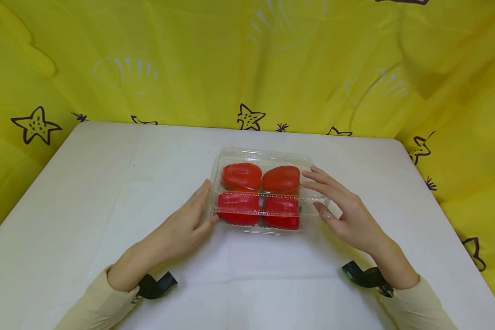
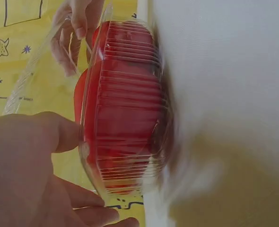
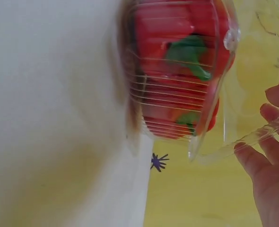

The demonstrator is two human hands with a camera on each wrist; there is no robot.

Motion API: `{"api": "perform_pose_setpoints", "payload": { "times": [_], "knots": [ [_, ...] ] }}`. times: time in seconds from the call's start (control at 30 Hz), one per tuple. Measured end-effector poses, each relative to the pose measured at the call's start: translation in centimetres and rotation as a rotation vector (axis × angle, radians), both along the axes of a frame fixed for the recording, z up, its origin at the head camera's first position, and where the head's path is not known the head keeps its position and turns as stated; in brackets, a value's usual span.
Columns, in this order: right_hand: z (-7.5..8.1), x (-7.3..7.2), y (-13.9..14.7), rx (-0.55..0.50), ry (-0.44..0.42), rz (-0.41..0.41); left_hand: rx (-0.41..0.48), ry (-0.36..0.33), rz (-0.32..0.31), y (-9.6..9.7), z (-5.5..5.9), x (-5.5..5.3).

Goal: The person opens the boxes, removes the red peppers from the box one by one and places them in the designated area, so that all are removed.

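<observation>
A clear plastic container (image 1: 276, 230) stands on the table and holds several red bell peppers (image 1: 240, 176), some with green stems (image 3: 189, 54). Its clear lid (image 1: 313, 200) is partly raised over the peppers, tilted up from the far side. My left hand (image 1: 185, 224) rests against the container's left side, fingers extended along it and thumb (image 2: 64, 132) touching the rim near the front corner. At the lid's right edge, my right hand (image 1: 346, 211) holds the lid between thumb and fingers.
A white-covered table (image 1: 247, 284) lies under everything. Yellow curtains (image 1: 189, 68) with star and fish prints hang behind it and at both sides. Dark straps (image 1: 156, 286) circle both wrists below beige sleeves (image 1: 416, 307).
</observation>
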State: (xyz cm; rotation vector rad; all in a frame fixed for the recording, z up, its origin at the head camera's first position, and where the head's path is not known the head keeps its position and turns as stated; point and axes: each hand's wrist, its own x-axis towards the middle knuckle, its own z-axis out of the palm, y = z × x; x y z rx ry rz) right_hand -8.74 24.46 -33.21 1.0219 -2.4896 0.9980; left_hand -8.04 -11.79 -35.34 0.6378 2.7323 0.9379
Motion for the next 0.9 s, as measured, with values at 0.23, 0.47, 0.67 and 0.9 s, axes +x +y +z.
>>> {"api": "perform_pose_setpoints", "payload": {
  "times": [0.23, 0.47, 0.67, 0.9],
  "knots": [
    [1.1, -0.5, 0.1, -0.085, 0.002, 0.014, -0.119, 0.103, -0.065, -0.1, 0.7, 0.4],
    [2.6, -1.1, 0.3, -0.21, -0.027, -0.02, -0.215, 0.123, -0.113, -0.2, 1.8, 0.3],
    [3.2, -2.1, -0.2, -0.185, -0.069, -0.155, -0.211, 0.087, -0.179, 0.4, 3.3, -1.2],
    [2.7, -3.9, -1.0, -0.375, -0.266, -0.175, -0.119, -0.051, -0.176, 0.9, 3.7, -2.6]
  ]
}}
